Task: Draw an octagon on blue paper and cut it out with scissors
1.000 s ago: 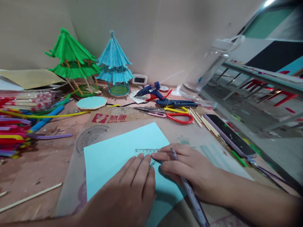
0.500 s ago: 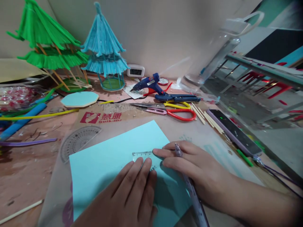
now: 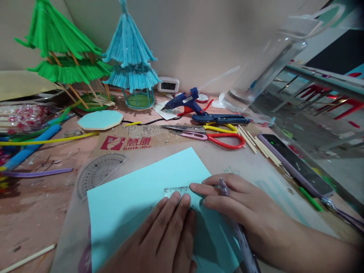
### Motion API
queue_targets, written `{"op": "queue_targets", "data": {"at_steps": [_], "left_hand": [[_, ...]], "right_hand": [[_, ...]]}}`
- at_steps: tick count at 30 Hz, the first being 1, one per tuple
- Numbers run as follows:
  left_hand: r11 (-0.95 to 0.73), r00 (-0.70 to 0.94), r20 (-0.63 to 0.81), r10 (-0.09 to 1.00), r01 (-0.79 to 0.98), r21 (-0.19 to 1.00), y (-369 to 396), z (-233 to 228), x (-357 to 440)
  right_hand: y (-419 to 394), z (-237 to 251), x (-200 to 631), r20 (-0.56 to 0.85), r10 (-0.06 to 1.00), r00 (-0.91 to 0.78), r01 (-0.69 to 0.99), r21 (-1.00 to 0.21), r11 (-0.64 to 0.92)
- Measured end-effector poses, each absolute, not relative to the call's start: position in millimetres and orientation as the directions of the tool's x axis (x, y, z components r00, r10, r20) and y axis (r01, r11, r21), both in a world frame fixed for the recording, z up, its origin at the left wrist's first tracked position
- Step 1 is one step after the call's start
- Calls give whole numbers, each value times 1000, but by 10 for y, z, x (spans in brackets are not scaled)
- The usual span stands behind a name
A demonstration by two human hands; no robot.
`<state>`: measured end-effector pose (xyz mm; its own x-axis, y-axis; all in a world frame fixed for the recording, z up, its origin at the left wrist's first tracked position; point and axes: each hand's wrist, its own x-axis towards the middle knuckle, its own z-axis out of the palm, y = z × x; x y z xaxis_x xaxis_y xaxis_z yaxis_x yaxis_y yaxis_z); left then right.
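Blue glue gun (image 3: 186,103), red-handled scissors (image 3: 216,138), protractor (image 3: 98,172), phone (image 3: 295,163)

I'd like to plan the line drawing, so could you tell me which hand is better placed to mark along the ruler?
The right hand: it already holds the pen, while the left hand presses the ruler onto the blue paper.

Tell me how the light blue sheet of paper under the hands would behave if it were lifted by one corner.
The sheet of paper looks thin and lies flat, so it would probably droop. It seems light: both hands, left and right, press a clear ruler onto it, so it may slide on the smooth mat.
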<state>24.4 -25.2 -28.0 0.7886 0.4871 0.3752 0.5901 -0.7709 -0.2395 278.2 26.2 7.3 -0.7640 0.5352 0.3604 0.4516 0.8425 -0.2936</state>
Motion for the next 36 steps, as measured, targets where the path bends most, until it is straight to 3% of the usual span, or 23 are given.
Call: {"op": "queue_targets", "data": {"at_steps": [6,36], "left_hand": [[-748,721,426,546,649,-141,-277,-322,282],[-748,701,461,544,654,-113,-268,-363,295]], "right_hand": [[265,83,2779,358,531,-768,440,-309,843],[271,125,2751,397,506,-766,436,-258,862]]}}
